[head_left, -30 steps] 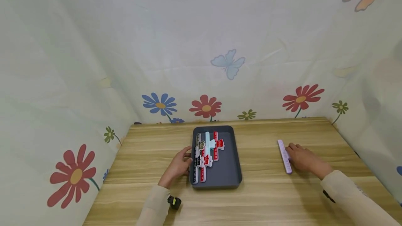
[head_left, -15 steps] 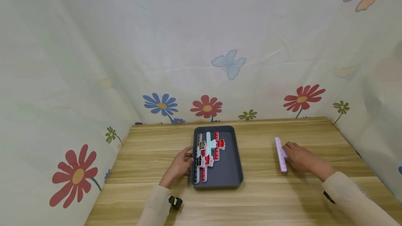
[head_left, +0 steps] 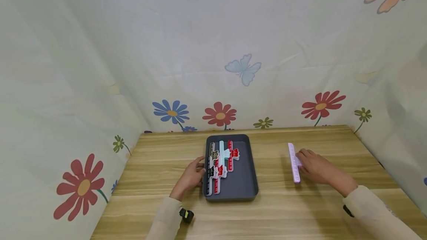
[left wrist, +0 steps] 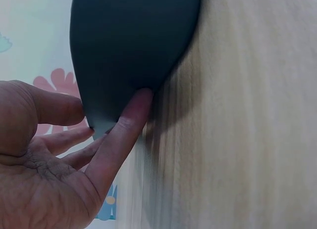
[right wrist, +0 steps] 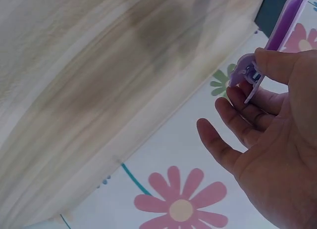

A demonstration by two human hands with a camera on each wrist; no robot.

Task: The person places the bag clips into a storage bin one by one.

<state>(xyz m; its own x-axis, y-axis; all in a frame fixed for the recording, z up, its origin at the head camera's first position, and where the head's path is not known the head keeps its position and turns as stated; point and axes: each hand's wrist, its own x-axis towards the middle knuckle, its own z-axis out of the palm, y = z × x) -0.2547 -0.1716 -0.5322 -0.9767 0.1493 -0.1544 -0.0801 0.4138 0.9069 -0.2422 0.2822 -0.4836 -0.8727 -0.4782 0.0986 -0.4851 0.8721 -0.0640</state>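
My right hand (head_left: 315,165) pinches a light purple long-bar spring clip (head_left: 294,163) by its handle between thumb and fingers, right of the tray. In the right wrist view, the thumb presses the clip (right wrist: 282,28) near its metal spring, with the little finger held away. My left hand (head_left: 191,175) touches the left side of a dark grey tray (head_left: 241,182); in the left wrist view, its extended fingers rest against the tray's outer wall (left wrist: 129,46). Inside lie several similar clips: a black one (head_left: 209,180), a gold-and-black one (head_left: 212,149), a light blue one (head_left: 221,151) and red ones (head_left: 230,162).
The wooden table (head_left: 267,214) runs back to a white patterned cloth (head_left: 186,47) with flowers and butterflies, which also hangs at both sides. Bare tray floor shows right of the clips. A small black device (head_left: 186,216) sits at my left wrist.
My right hand has carried the purple clip a little to the left and up off the table, turning it slightly upright. My left hand and the tray stay in place.
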